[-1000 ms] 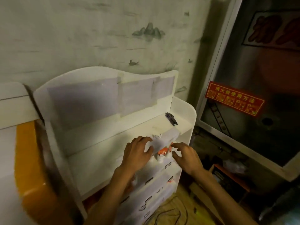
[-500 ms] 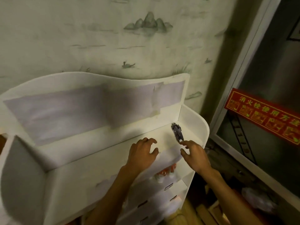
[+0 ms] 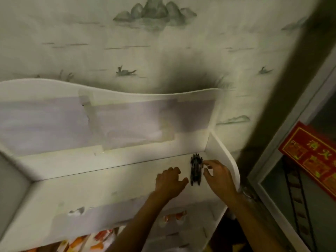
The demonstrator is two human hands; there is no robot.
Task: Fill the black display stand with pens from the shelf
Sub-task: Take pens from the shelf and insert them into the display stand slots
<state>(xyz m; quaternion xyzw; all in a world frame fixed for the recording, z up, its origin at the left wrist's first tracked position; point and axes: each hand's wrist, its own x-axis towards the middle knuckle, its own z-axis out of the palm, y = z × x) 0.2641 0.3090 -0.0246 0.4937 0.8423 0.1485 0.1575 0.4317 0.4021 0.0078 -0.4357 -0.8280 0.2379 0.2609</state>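
Note:
A small bundle of dark pens (image 3: 196,169) lies on the top tier of a white shelf (image 3: 101,186), near its right side wall. My left hand (image 3: 170,182) hovers just left of the pens, fingers curled and apart, holding nothing. My right hand (image 3: 219,176) is just right of the bundle, fingers spread, its fingertips close to the pens' upper end. Whether it touches them is unclear. No black display stand is in view.
The shelf's curved back panel (image 3: 127,113) carries taped grey paper. Lower tiers hold orange-and-white packets (image 3: 101,239). A painted wall stands behind. To the right is a metal-framed cabinet with a red sign (image 3: 309,151).
Both hands have risen from the lower tier to the top tier and closed in on either side of the pens. The view has moved closer and upward.

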